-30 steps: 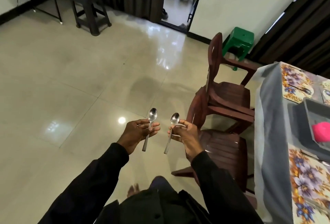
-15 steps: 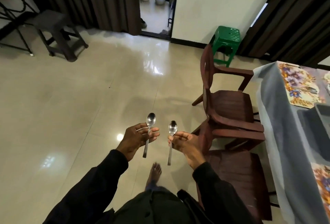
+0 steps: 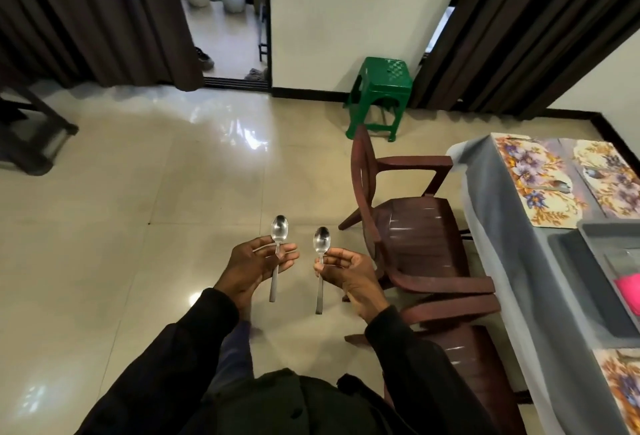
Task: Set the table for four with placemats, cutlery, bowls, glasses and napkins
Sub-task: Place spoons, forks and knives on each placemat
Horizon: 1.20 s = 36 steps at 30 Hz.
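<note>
My left hand (image 3: pixel 258 263) pinches a steel spoon (image 3: pixel 278 233) upright, bowl up, over the floor. My right hand (image 3: pixel 346 270) holds a second steel spoon (image 3: pixel 321 243) the same way, just to the right. The table (image 3: pixel 519 261) with a grey cloth stands at the right. Floral placemats lie on it: one at the far corner (image 3: pixel 533 178), another beside it (image 3: pixel 609 178), a third at the near edge (image 3: pixel 623 386). Spoons lie on the two far mats. A grey tray (image 3: pixel 588 282) on the table holds a pink item (image 3: pixel 628 292).
Two dark red plastic chairs (image 3: pixel 415 226) stand along the table's left side, close to my right arm. A green stool (image 3: pixel 379 95) is by the wall. A dark stool (image 3: pixel 27 129) is at the far left. Open tiled floor (image 3: pixel 138 226) lies ahead.
The view has swung right and forward along the table; the far placemats and tray have come into view. Both hands keep the same hold on their spoons.
</note>
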Each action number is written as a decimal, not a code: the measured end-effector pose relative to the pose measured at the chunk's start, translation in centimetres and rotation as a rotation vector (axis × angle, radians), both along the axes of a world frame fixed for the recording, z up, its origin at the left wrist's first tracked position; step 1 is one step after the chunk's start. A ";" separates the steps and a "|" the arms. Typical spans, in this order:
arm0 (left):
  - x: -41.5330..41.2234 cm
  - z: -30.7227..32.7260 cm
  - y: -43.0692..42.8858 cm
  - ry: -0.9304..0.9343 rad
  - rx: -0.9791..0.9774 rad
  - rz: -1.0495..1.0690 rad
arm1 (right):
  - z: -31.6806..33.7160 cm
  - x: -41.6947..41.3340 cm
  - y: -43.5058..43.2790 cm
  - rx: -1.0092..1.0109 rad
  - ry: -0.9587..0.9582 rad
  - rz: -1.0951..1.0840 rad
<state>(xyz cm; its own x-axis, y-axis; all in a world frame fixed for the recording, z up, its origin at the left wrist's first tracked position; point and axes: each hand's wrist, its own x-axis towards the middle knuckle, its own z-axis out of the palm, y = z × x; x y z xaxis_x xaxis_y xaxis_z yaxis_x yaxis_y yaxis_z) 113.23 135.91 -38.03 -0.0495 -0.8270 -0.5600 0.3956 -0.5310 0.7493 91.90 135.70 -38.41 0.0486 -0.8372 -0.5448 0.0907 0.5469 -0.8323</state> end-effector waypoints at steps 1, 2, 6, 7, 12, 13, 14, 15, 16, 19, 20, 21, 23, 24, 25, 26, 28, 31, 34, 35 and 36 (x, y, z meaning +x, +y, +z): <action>0.3 -0.1 -1.9 0.007 -0.003 -0.011 | -0.1 0.2 -1.6 0.000 0.002 -0.016; 0.7 -0.3 -4.2 0.018 -0.006 -0.027 | -0.3 0.5 -3.7 -0.004 -0.002 -0.037; 2.6 -0.3 -13.5 0.017 -0.016 -0.122 | -0.2 2.1 -11.2 0.012 -0.030 -0.160; 3.1 0.0 -16.1 0.012 -0.014 -0.146 | 0.1 2.7 -13.2 0.016 -0.039 -0.201; 5.0 1.3 -27.5 -0.043 -0.035 -0.298 | 1.6 5.1 -22.0 0.003 -0.093 -0.357; 5.2 1.4 -29.5 -0.047 -0.036 -0.319 | 1.9 5.5 -23.6 0.004 -0.093 -0.385; 5.2 1.4 -31.5 -0.049 -0.030 -0.335 | 2.1 5.8 -25.2 0.007 -0.090 -0.408; 5.3 1.4 -33.2 -0.046 -0.024 -0.348 | 2.2 6.0 -26.6 0.006 -0.086 -0.429; 5.2 1.5 -34.7 -0.042 -0.022 -0.360 | 2.3 6.1 -27.8 0.000 -0.076 -0.444; 4.5 1.5 -40.3 -0.024 -0.023 -0.408 | 1.9 6.0 -32.5 -0.005 -0.031 -0.503; 4.2 1.3 -42.2 -0.019 -0.027 -0.424 | 1.6 5.7 -34.1 -0.005 -0.012 -0.520; 3.8 1.3 -43.7 -0.011 -0.031 -0.438 | 1.5 5.4 -35.4 -0.011 -0.003 -0.530; 2.8 1.1 -47.5 0.002 -0.030 -0.469 | 0.9 4.6 -38.4 -0.017 -0.004 -0.566; 2.2 0.8 -49.5 -0.001 -0.031 -0.484 | 0.5 4.1 -40.0 -0.019 -0.004 -0.584; 1.6 0.6 -51.4 0.002 -0.037 -0.499 | 0.2 3.6 -41.6 -0.021 -0.010 -0.597; 1.0 0.5 -53.1 0.007 -0.046 -0.511 | 0.0 3.1 -43.0 -0.028 -0.019 -0.603; -0.6 0.4 -57.0 0.001 -0.057 -0.536 | -0.5 1.8 -46.4 -0.038 -0.040 -0.631; -2.9 0.8 -62.7 -0.038 -0.044 -0.560 | -0.6 -0.3 -51.5 -0.027 -0.068 -0.679; -5.9 1.6 -69.0 -0.054 -0.074 -0.593 | -0.5 -3.0 -56.8 -0.050 -0.085 -0.696; -7.0 1.7 -71.1 -0.062 -0.083 -0.603 | -0.6 -3.9 -58.4 -0.058 -0.084 -0.700; -8.0 1.8 -72.6 -0.062 -0.090 -0.613 | -0.6 -4.6 -59.5 -0.069 -0.077 -0.698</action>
<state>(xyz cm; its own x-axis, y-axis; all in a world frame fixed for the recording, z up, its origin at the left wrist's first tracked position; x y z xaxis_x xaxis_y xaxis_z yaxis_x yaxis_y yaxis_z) 105.26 63.34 -36.19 -0.4997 -0.7027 -0.5064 -0.0073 -0.5812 0.8137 87.32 76.16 -39.02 -0.4763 -0.7194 -0.5056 0.4613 0.2851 -0.8402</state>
